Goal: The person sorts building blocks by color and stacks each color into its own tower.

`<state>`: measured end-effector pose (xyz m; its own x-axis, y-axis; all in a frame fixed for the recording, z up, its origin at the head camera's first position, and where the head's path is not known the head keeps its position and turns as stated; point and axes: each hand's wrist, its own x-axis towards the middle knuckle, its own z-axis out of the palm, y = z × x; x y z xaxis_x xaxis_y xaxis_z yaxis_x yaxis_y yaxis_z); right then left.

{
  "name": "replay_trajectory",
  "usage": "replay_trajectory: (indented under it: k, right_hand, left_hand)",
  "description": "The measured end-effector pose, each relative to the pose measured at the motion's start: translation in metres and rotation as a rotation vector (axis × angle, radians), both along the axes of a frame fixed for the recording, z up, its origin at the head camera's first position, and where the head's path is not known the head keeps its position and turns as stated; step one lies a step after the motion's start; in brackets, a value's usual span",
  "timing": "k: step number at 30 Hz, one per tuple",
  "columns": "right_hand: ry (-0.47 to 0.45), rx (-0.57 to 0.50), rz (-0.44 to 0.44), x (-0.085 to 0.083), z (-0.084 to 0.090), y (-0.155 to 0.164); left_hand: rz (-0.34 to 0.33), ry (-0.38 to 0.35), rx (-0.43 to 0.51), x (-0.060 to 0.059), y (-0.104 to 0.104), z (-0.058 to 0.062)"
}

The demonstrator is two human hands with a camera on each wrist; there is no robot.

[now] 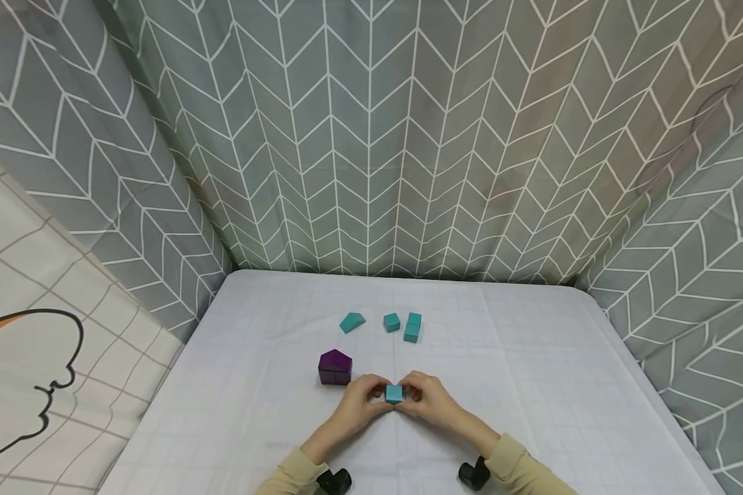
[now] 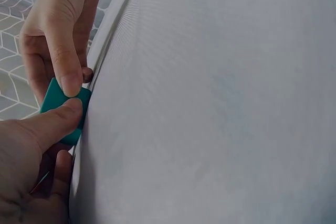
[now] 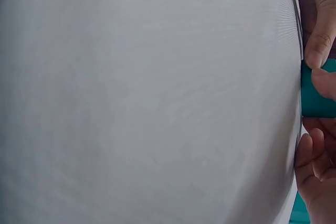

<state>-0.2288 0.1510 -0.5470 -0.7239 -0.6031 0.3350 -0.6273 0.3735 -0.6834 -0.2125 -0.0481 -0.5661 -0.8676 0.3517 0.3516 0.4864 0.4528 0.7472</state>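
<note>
Sleeves: two beige sleeves (image 1: 520,467) were seen at the very bottom edge of the head view, a small black wrist-camera mount (image 1: 474,474) tucked by each cuff.
Hands: the left hand (image 1: 362,399) and the right hand (image 1: 430,399) were brought right together at the near middle of the table, fingertips meeting around one block.
Held block: a small teal wooden cube (image 1: 394,393) was pinched from both sides, low over the cloth; whether it touched the cloth couldn't be told.
Left wrist view: the same teal cube (image 2: 60,111) was caught between the left thumb and a fingertip of the other hand, pretty much at the frame's left edge.
Right wrist view: only a sliver of the cube (image 3: 317,95) was shown at the right edge, fingers curled round it, the rest filled by blurry cloth.
Table: a white tablecloth with a faint grid (image 1: 563,385) was spread over the whole top.
Purple piece: a dark purple house-shaped block (image 1: 335,366) was stood just beyond and left of the left hand, not touched.
Far row: a teal wedge block (image 1: 352,322), a single teal cube (image 1: 391,322) and a teal pair of cubes set touching (image 1: 412,327) were lined up further back, well apart from the hands.
Backdrop: a grey curtain with white chevron lines (image 1: 371,137) was hung behind the table.
</note>
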Motion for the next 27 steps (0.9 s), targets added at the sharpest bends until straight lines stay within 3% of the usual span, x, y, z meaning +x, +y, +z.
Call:
replay_trajectory:
  k: [19,23,27]
  right_hand:
    - [-0.013,0.024,-0.032,0.001,0.002,-0.003]
    - [0.003,0.044,-0.01,-0.003,0.013,-0.001]
    - [0.099,0.04,-0.006,-0.018,0.038,0.001]
  left_hand:
    - [-0.006,0.044,-0.035,-0.002,0.0,0.002]
    - [-0.008,0.036,-0.04,-0.001,0.001,0.003]
    - [-0.011,0.015,-0.051,-0.001,0.0,0.003]
